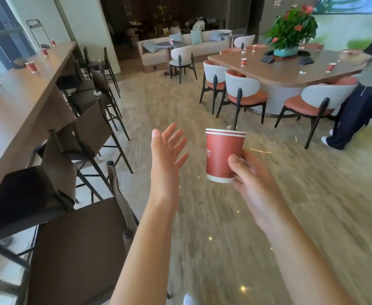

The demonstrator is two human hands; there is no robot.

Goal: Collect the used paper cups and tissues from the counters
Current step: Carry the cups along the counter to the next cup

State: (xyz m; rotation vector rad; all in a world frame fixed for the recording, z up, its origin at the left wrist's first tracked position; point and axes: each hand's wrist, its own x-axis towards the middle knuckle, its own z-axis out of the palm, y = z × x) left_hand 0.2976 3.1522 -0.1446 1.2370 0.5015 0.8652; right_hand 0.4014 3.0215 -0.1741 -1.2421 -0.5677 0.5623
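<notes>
From the head camera, your right hand [250,172] grips a red paper cup [223,155] low on its side, thumb across the front and fingers curled round the back; two white rims show at its top, so it looks like a nested stack held upright over the floor. Your left hand [166,155] is beside it and apart from it, fingers straight and spread, holding nothing. On your left runs a long wooden worktop [22,100] with bar stools [88,119] along it; three red cups [31,67] stand on it, well apart. Ahead on the right, a large table [290,71] carries a potted plant [290,31], more red cups [243,62] and a crumpled tissue [302,72]. Another person [370,84] stands at its far right end.
</notes>
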